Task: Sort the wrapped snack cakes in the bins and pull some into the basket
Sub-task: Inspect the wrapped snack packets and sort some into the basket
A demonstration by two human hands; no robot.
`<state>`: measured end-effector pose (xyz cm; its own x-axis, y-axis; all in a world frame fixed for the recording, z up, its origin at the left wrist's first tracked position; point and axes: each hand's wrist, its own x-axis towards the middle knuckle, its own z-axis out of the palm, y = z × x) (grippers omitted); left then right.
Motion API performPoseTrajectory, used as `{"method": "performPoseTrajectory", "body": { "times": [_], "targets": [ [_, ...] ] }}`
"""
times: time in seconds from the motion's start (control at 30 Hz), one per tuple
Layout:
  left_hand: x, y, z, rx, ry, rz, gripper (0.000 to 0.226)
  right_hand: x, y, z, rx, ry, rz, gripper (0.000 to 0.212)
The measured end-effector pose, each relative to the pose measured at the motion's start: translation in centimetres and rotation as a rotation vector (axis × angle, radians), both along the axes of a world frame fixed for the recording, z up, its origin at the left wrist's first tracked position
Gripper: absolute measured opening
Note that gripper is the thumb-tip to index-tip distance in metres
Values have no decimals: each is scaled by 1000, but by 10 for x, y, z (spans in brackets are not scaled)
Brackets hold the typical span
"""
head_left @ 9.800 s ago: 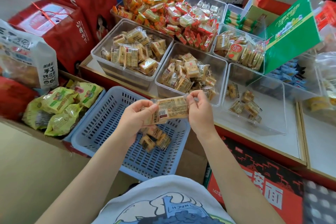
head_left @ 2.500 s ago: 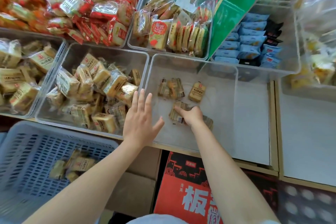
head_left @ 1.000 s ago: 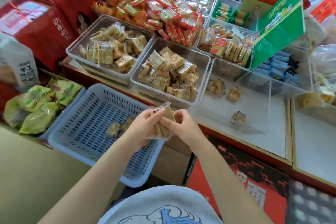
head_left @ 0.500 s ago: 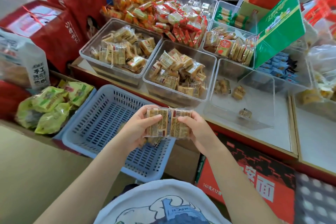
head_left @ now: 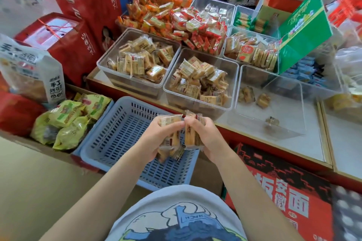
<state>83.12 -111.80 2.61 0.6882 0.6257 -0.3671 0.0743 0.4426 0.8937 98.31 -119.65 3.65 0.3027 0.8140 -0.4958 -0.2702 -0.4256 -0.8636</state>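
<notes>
Above the blue slotted basket (head_left: 117, 137), my left hand (head_left: 156, 139) grips one wrapped snack cake (head_left: 172, 139) and my right hand (head_left: 207, 139) grips a second wrapped cake (head_left: 191, 139), the two packets side by side and touching. More wrapped cakes (head_left: 168, 154) lie in the basket just under my hands, partly hidden. Two clear bins hold heaps of the same tan cakes, the left bin (head_left: 109, 58) and the middle bin (head_left: 234, 84). The right clear bin (head_left: 293, 103) holds only three cakes (head_left: 262, 100).
Red cartons (head_left: 64, 41) and a white snack bag (head_left: 33, 70) stand at the left, with green-yellow packets (head_left: 66, 121) beside the basket. Red and orange snack heaps (head_left: 176, 17) fill the back. A green box (head_left: 301, 29) leans over the right bins. A red noodle carton (head_left: 284, 197) sits below the counter.
Since half a second ago my hands have turned the two packets from flat toward me to more upright and lowered them slightly over the basket. The view has shifted a little.
</notes>
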Motion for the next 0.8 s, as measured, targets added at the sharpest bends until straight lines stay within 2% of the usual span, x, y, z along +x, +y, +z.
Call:
{"method": "performPoseTrajectory", "body": {
  "times": [0.03,0.07,0.1,0.13,0.17,0.23,0.37,0.5,0.8],
  "targets": [
    [0,2,0,-5,10,40,44,1,1,-1,12,15,11,97],
    [1,3,0,-33,32,76,65,1,3,0,12,33,14,96],
    [1,4,2,-66,42,91,84,2,3,4,30,53,16,80],
    [0,7,-1,-74,37,92,95,3,3,5,40,53,18,53],
    [0,8,-1,-69,33,89,97,3,2,6,64,52,42,31],
    [3,8,4,-76,33,85,89,4,0,6,84,31,26,26],
    [8,4,4,-70,84,111,53,5,-2,6,71,-16,-42,39],
    [8,5,0,-81,72,103,51,8,-5,6,64,-22,-45,33],
    [11,1,1,-80,100,108,38,8,-6,3,58,-40,-75,43]
  ]
}}
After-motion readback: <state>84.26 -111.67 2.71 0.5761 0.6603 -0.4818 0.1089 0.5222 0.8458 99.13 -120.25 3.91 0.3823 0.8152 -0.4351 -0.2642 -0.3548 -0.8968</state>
